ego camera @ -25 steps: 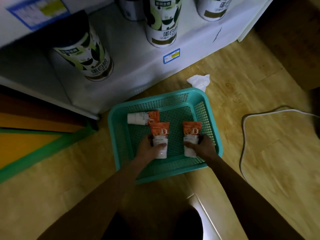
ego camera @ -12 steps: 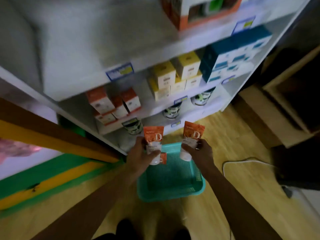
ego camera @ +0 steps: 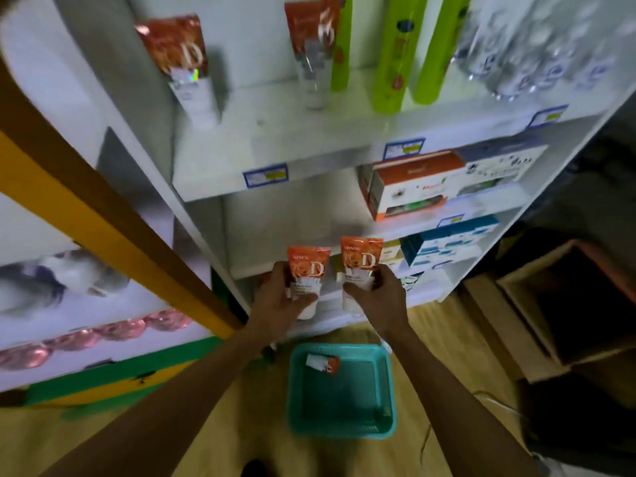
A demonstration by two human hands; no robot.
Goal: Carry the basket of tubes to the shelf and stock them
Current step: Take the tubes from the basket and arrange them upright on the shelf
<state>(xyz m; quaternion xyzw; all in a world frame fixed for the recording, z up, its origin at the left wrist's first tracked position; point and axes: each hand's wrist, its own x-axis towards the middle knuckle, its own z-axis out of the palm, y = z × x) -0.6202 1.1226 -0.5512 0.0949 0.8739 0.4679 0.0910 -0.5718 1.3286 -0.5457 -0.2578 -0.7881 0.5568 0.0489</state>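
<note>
Two orange-and-white tubes are being held upright, side by side and slightly apart, in front of the lower shelves of a white shelf unit (ego camera: pixel 344 173). The left tube (ego camera: pixel 307 274) is being gripped by the left hand (ego camera: pixel 278 297), whose fingers are being wrapped around its white lower part; the right tube (ego camera: pixel 360 266) is being gripped in the same way by the right hand (ego camera: pixel 377 297), with the fingers clenched around its lower part. Both orange ends are being pointed upward. Below the hands, on the wooden floor (ego camera: pixel 447 339), a teal basket (ego camera: pixel 387 401) is being left standing, and a third tube (ego camera: pixel 323 363) is lying flat in its far left corner. On the upper shelf, two matching tubes (ego camera: pixel 182 63) are being displayed upright, with green bottles (ego camera: pixel 392 56) to their right and clear bottles (ego camera: pixel 537 46) farther right. On the shelves under it, orange-and-white boxes (ego camera: pixel 413 184) and teal boxes (ego camera: pixel 451 246) are being kept. Blue price labels (ego camera: pixel 265 174) are being shown along the shelf edges. A brown cardboard box (ego camera: pixel 568 304) is sitting on the floor at the right.
</note>
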